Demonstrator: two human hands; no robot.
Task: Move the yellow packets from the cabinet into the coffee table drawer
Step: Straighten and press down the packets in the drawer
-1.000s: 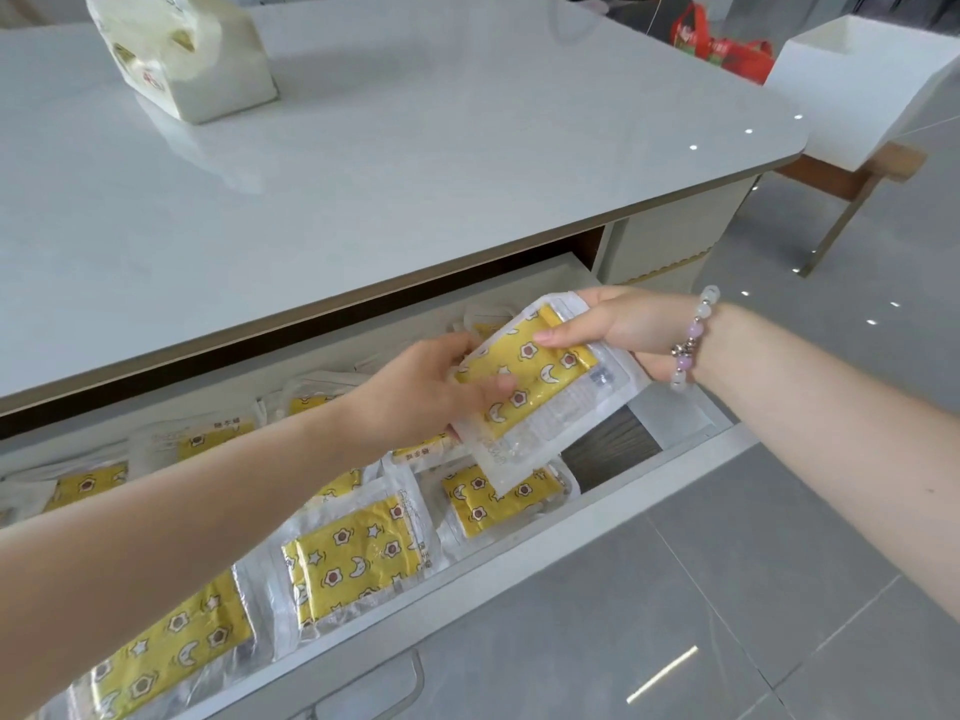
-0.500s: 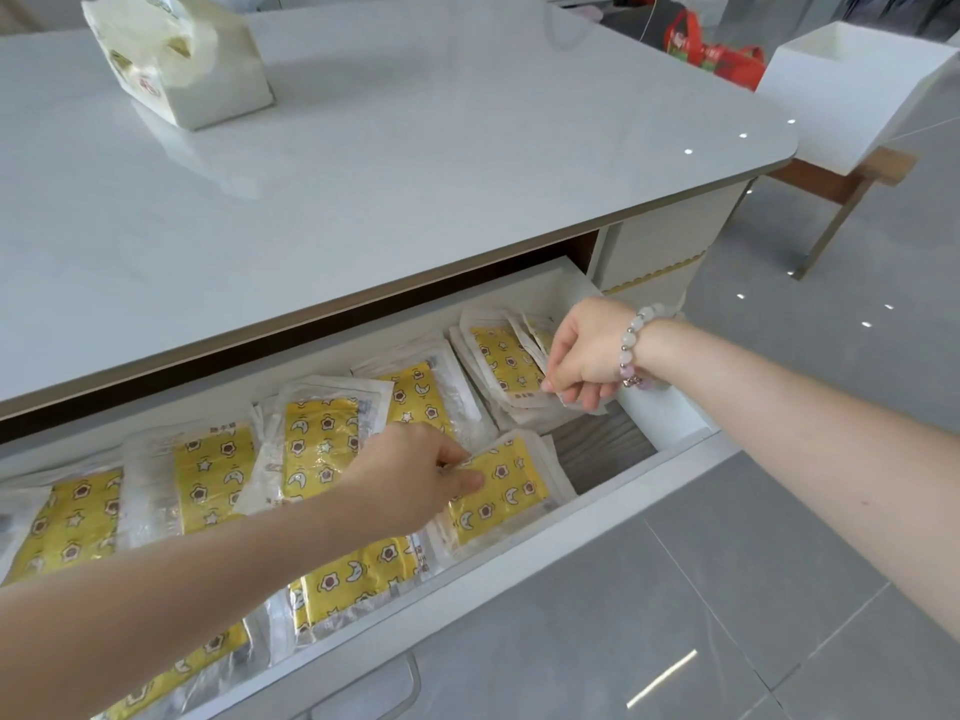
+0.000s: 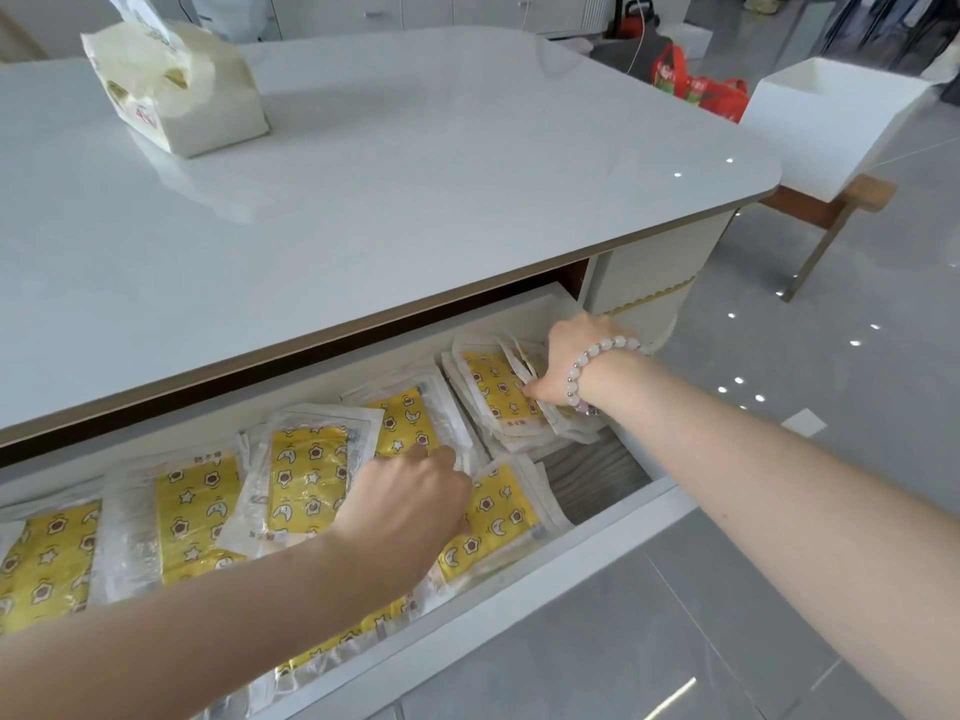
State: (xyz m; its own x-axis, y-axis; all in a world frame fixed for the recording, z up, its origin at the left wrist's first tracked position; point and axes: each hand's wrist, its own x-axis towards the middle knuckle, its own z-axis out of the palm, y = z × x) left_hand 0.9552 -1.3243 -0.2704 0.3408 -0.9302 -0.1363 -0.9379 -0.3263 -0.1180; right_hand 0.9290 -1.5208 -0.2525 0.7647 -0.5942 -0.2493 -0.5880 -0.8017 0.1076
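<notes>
Left hand (image 3: 410,506): lower centre, knuckles up, fingers bent onto packets (image 3: 306,475) in drawer (image 3: 519,589); whether it gripped one could not be told. Right hand (image 3: 566,361), bracelet (image 3: 597,353) at wrist: right end of drawer, thumb and tucked fingers pinched a leaning stack of packets. Packets lay overlapping across the open drawer, centre to lower left. Table (image 3: 415,174) above it; tissue pack (image 3: 171,90) upper left; white box (image 3: 831,122) upper right.

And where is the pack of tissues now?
In the head view, the tissue pack sits at the far left of the white table top, well behind the open drawer.
</notes>
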